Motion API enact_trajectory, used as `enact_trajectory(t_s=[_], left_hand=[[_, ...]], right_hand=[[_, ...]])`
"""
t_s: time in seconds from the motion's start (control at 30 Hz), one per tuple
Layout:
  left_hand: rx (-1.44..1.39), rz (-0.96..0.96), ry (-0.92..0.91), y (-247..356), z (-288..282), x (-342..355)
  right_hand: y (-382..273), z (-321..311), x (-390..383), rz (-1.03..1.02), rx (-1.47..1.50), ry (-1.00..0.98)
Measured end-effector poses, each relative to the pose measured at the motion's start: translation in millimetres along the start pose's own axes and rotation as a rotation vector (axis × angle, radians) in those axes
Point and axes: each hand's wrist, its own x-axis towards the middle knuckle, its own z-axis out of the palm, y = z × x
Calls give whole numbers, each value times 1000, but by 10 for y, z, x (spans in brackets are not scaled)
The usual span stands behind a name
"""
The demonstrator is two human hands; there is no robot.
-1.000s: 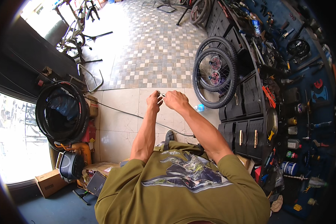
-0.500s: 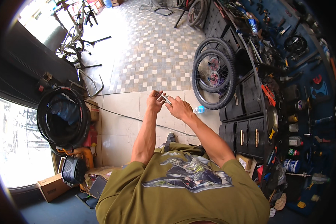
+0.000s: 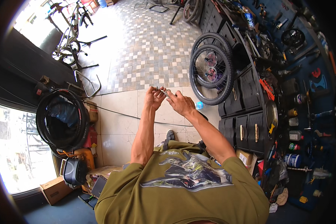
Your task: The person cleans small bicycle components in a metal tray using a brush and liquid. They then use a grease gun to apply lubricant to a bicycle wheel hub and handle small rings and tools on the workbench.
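Observation:
Both of my hands are raised close together in front of me, above the pale floor tiles. In my right hand (image 3: 182, 103) is a slim silver metal tool (image 3: 165, 93), its tip pointing toward the left hand; its exact kind is too small to make out. The fingers of my left hand (image 3: 154, 98) are pinched around a small dark piece at the tool's tip, mostly hidden by the fingertips.
Two bicycle wheels (image 3: 211, 71) stand against black drawers (image 3: 246, 128) on the right, near a plastic bottle (image 3: 200, 105). Tools crowd the blue wall panel (image 3: 317, 108). Tyres (image 3: 41, 123) hang at left, and a dark cable (image 3: 127, 115) crosses the floor. A bike frame (image 3: 72, 33) stands far left.
My hands have shifted slightly, and the silver tool has turned and lies closer to the left fingertips. The whole view has swung a little.

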Motion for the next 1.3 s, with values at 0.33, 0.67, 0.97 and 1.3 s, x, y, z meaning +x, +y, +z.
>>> enact_trajectory(t_s=[0.33,0.67,0.97,1.3], left_hand=[[-9,16,4,-15,52,-73],[-6,1,-18,-60,38,1],[204,41,-69,-69,280,-114],[577,141,-197,-74,619,-245]], right_hand=[[7,25,-1,-5,11,10],[37,4,-50,15,19,28],[109,-10,-455,158,251,194],[406,-4,-943,333,278,259]])
